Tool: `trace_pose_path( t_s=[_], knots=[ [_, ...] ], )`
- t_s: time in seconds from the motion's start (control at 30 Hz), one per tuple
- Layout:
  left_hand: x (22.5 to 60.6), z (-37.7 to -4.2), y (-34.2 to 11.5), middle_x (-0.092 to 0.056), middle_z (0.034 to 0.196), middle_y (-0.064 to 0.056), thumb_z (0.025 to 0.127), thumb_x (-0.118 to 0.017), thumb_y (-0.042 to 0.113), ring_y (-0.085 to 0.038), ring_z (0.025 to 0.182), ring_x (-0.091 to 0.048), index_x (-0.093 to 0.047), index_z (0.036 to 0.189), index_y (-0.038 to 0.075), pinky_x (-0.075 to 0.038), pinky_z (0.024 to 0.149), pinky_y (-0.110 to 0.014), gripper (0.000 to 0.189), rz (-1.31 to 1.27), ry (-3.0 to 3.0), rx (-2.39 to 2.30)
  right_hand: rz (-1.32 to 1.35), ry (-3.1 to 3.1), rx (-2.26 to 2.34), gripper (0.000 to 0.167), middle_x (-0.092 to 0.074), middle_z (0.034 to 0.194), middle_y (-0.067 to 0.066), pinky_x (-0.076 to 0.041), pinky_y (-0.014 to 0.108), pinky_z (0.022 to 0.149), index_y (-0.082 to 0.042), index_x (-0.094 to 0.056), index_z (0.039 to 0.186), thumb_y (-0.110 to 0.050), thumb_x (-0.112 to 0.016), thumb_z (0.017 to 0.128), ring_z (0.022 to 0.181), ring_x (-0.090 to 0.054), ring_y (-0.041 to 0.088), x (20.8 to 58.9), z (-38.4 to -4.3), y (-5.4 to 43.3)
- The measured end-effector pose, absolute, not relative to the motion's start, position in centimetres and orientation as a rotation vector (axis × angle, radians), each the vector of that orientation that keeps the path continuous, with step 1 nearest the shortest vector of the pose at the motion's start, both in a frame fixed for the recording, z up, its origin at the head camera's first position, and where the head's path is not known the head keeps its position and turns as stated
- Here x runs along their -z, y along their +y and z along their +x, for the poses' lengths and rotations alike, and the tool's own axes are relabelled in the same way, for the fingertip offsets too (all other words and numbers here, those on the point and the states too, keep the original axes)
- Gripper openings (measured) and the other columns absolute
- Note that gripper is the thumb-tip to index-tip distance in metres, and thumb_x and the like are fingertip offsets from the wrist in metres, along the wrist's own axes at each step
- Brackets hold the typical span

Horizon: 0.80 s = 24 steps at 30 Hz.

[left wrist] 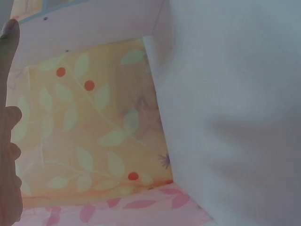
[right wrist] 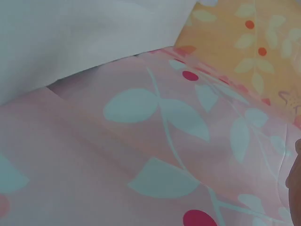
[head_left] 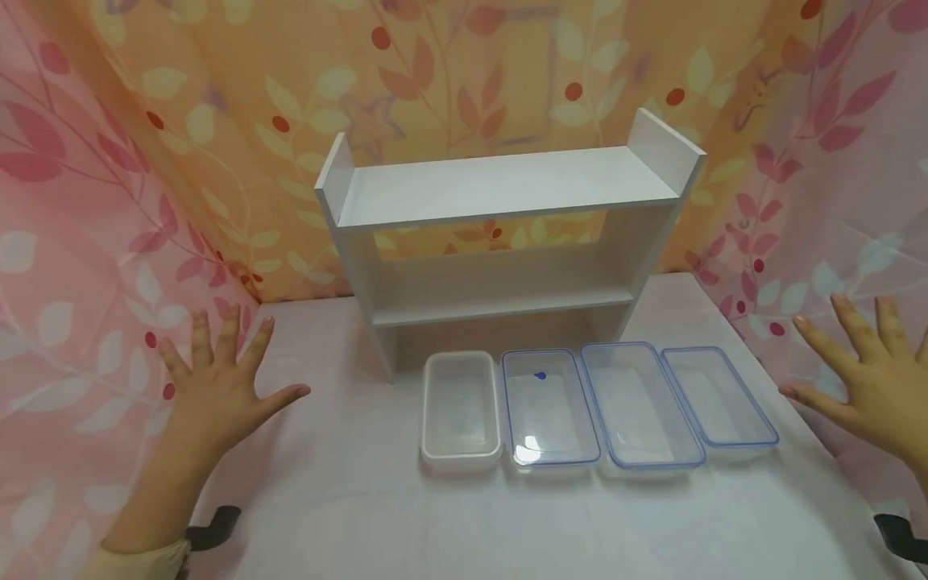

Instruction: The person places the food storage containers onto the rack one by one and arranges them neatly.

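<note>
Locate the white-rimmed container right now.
In the head view, the white-rimmed container sits on the table, leftmost in the row, just left of a blue-rimmed container and in front of the white shelf.

Left approach: bare counter (head_left: 333,499) gave a wide lane between the left grip (head_left: 217,395) and the white-rimmed plastic container (head_left: 461,407).
Container row: that container and three blue-rimmed plastic containers (head_left: 641,407) stood close together, leaving only slits between neighbours.
White two-tier shelf (head_left: 500,278): the row stood before most of its bottom bay; the middle bay could be reached above the rims, between solid side panels.
Right approach: the row's end container stood between the right grip (head_left: 873,387) and the shelf.
</note>
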<state>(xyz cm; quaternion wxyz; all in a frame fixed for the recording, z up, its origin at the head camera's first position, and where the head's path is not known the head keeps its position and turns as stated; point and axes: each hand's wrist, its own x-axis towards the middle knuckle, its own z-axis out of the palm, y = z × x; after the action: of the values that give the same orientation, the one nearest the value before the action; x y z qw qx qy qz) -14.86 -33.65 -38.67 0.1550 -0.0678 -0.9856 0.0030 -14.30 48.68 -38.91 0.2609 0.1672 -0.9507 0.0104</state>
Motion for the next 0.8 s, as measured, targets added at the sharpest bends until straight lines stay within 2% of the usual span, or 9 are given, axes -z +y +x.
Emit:
trace_pose_path(
  t_s=[0.2, 0.37, 0.43, 0.57, 0.67, 0.8],
  knots=[
    [39.1, -15.6, -32.6, 0.013, 0.171, -0.016, 0.081, -0.064, 0.080, -0.037, 0.151, 0.032, -0.010, 0.166, 0.024, 0.025, 0.108, -0.081, 0.116, -0.174, -2.840, 0.142, 0.400, -2.573, -0.108, 0.110, -0.011, 0.171, 0.017, 0.015, 0.075, 0.118, -0.032, -0.030, 0.162, -0.095, -0.051, 0.073, 0.153, 0.003, 0.053, 39.9, -13.3, 48.6],
    [39.3, -16.2, -31.8, 0.012, 0.171, -0.019, 0.083, -0.065, 0.076, -0.038, 0.152, 0.030, -0.012, 0.166, 0.020, 0.027, 0.109, -0.078, 0.114, -0.205, -2.814, 0.252, 0.408, -2.493, -0.194, 0.113, -0.019, 0.168, 0.022, 0.007, 0.080, 0.116, -0.023, -0.038, 0.159, -0.097, -0.045, 0.074, 0.151, -0.003, 0.059, 40.9, -12.7, 48.5],
    [39.4, -16.4, -31.4, 0.011, 0.171, -0.018, 0.083, -0.066, 0.075, -0.041, 0.153, 0.027, -0.011, 0.166, 0.020, 0.026, 0.110, -0.077, 0.113, -0.218, -2.799, 0.298, 0.432, -2.436, -0.215, 0.110, -0.023, 0.167, 0.023, 0.007, 0.079, 0.117, -0.023, -0.041, 0.157, -0.097, -0.041, 0.076, 0.149, -0.007, 0.061, 41.2, -12.7, 48.5],
    [39.7, -16.7, -30.7, 0.007, 0.172, -0.014, 0.083, -0.070, 0.070, -0.045, 0.156, 0.014, -0.012, 0.166, 0.020, 0.017, 0.114, -0.079, 0.113, -0.232, -2.750, 0.417, 0.424, -2.396, -0.255, 0.106, -0.025, 0.167, 0.020, 0.011, 0.076, 0.119, -0.023, -0.043, 0.156, -0.095, -0.041, 0.079, 0.149, -0.010, 0.060, 41.8, -12.4, 48.1],
    [39.8, -17.1, -30.0, 0.000, 0.173, -0.014, 0.082, -0.074, 0.066, -0.046, 0.157, 0.006, -0.015, 0.166, 0.018, 0.010, 0.117, -0.080, 0.114, -0.241, -2.698, 0.536, 0.376, -2.443, -0.308, 0.105, -0.022, 0.169, 0.016, 0.011, 0.077, 0.118, -0.021, -0.042, 0.157, -0.090, -0.053, 0.078, 0.152, -0.008, 0.054, 42.2, -12.0, 48.0],
    [40.1, -17.4, -29.1, -0.008, 0.172, -0.016, 0.081, -0.079, 0.059, -0.043, 0.157, -0.002, -0.017, 0.166, 0.016, 0.005, 0.120, -0.077, 0.114, -0.256, -2.630, 0.701, 0.297, -2.551, -0.398, 0.105, -0.015, 0.170, 0.016, 0.014, 0.076, 0.118, -0.017, -0.035, 0.160, -0.071, -0.074, 0.078, 0.155, -0.002, 0.047, 42.5, -11.2, 47.7]
  ],
)
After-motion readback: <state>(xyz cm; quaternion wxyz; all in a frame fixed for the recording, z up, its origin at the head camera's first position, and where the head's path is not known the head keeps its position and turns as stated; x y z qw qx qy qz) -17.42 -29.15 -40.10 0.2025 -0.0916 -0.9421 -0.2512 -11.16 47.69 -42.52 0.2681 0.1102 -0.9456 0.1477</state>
